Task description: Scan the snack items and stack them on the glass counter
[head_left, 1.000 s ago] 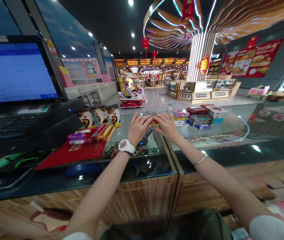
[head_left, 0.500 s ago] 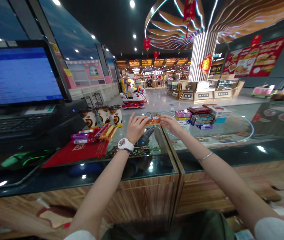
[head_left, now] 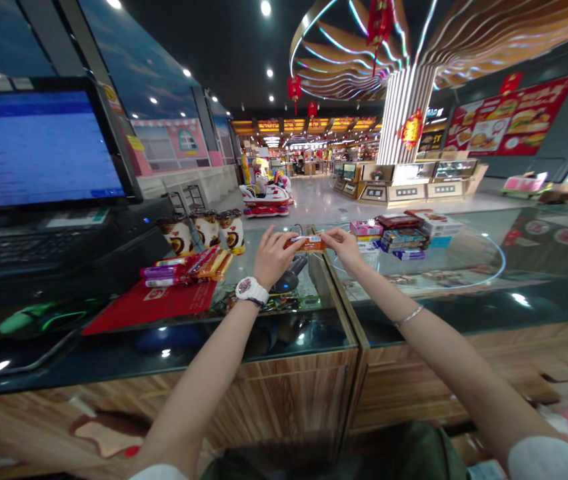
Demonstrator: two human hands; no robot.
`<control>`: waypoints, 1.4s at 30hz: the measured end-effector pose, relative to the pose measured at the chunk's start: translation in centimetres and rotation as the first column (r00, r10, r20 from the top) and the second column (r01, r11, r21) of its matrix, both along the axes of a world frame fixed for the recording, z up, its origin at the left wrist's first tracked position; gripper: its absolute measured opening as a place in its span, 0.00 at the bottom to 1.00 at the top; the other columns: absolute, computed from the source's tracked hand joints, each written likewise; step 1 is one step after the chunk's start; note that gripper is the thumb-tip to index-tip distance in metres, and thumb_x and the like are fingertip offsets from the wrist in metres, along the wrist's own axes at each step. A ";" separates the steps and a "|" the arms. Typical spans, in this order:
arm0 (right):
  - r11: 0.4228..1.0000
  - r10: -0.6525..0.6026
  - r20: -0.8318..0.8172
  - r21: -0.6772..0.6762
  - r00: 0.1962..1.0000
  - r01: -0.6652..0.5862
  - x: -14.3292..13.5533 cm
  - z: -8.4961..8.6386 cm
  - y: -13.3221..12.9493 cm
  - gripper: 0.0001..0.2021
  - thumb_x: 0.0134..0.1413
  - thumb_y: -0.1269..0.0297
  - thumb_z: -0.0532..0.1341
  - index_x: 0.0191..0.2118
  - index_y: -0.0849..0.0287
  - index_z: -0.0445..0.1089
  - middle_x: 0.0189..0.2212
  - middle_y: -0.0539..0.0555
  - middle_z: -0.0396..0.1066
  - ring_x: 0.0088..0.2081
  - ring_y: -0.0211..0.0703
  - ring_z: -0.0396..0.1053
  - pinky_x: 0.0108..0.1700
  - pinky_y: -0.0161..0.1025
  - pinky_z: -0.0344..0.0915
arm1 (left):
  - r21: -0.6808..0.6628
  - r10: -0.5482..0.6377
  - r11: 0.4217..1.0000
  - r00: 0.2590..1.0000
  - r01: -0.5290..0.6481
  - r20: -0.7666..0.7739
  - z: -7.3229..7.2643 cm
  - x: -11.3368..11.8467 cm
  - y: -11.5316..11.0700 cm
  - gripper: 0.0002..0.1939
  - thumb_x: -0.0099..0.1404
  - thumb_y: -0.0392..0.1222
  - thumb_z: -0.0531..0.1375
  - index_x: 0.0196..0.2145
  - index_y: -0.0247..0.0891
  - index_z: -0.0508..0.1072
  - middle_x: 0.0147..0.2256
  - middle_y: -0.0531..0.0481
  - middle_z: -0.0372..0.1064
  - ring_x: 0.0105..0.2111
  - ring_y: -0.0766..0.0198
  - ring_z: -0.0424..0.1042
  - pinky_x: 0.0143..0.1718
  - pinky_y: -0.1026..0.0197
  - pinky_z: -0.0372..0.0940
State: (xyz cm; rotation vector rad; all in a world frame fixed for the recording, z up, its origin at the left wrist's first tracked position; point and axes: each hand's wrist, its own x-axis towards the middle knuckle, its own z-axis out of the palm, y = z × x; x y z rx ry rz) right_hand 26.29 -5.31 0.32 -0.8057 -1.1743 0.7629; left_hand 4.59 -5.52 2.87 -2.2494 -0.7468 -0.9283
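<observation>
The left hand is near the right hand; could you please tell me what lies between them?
In the head view, an orange packet lies between the left hand and the right hand, its ends held in their fingers.

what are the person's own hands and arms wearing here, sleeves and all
Left hand: bare, with a chunky white watch and a thin dark band at the wrist. Right hand: bare, silvery bracelet on the forearm. Pale, short sleeves.
</observation>
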 end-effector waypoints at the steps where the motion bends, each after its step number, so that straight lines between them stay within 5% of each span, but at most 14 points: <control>1: 1.000 -0.020 0.019 0.008 1.000 0.020 0.0 0.0 0.1 0.23 0.32 0.42 0.74 0.27 0.55 0.72 0.26 0.48 0.74 0.31 0.41 0.71 0.39 0.40 0.68 | 0.003 -0.001 1.000 1.000 0.001 -0.003 0.0 0.0 0.0 0.23 0.65 0.32 0.59 0.56 0.49 0.74 0.50 0.48 0.75 0.50 0.56 0.71 0.68 0.39 0.52; 8: 0.993 -0.099 0.057 0.068 0.993 0.095 -1.0 0.0 0.3 0.23 0.38 0.39 0.70 0.28 0.54 0.69 0.25 0.48 0.71 0.30 0.41 0.69 0.37 0.39 0.67 | -0.011 0.029 1.000 0.999 -0.028 0.026 0.5 -0.3 0.1 0.22 0.65 0.32 0.59 0.54 0.50 0.75 0.50 0.48 0.76 0.50 0.55 0.71 0.66 0.39 0.55; 15: 0.994 0.109 0.083 -0.018 0.991 -0.108 -0.8 -0.4 -0.4 0.25 0.37 0.38 0.70 0.30 0.55 0.69 0.27 0.47 0.71 0.32 0.38 0.68 0.38 0.37 0.66 | -0.039 0.051 0.998 0.998 -0.049 0.036 0.2 -0.5 0.2 0.21 0.64 0.32 0.60 0.52 0.49 0.76 0.49 0.48 0.76 0.50 0.55 0.71 0.63 0.42 0.59; 25: 0.977 0.188 -0.100 -0.083 0.977 -0.196 -0.8 0.2 -0.7 0.28 0.27 0.41 0.75 0.27 0.55 0.67 0.28 0.47 0.74 0.32 0.39 0.72 0.41 0.43 0.74 | -0.047 0.005 0.999 0.995 0.000 0.100 0.3 -0.7 0.8 0.17 0.66 0.37 0.60 0.53 0.43 0.74 0.51 0.45 0.75 0.51 0.54 0.72 0.68 0.39 0.52; 32: 0.985 0.130 -0.104 -0.103 0.986 -0.140 -0.3 0.0 -0.3 0.30 0.23 0.39 0.76 0.27 0.55 0.68 0.27 0.48 0.75 0.31 0.40 0.73 0.40 0.43 0.75 | -0.109 -0.037 0.993 0.998 0.042 0.048 0.5 -1.1 1.0 0.18 0.66 0.40 0.62 0.53 0.47 0.74 0.52 0.47 0.75 0.52 0.55 0.73 0.68 0.36 0.50; 42: 0.994 0.073 -0.038 -0.082 0.997 -0.076 0.4 -0.6 0.9 0.24 0.31 0.42 0.74 0.27 0.55 0.71 0.29 0.48 0.76 0.34 0.39 0.73 0.44 0.40 0.71 | -0.108 -0.066 0.992 0.997 0.070 0.040 0.7 -1.4 1.0 0.21 0.66 0.36 0.60 0.55 0.49 0.74 0.54 0.47 0.74 0.53 0.56 0.72 0.69 0.35 0.48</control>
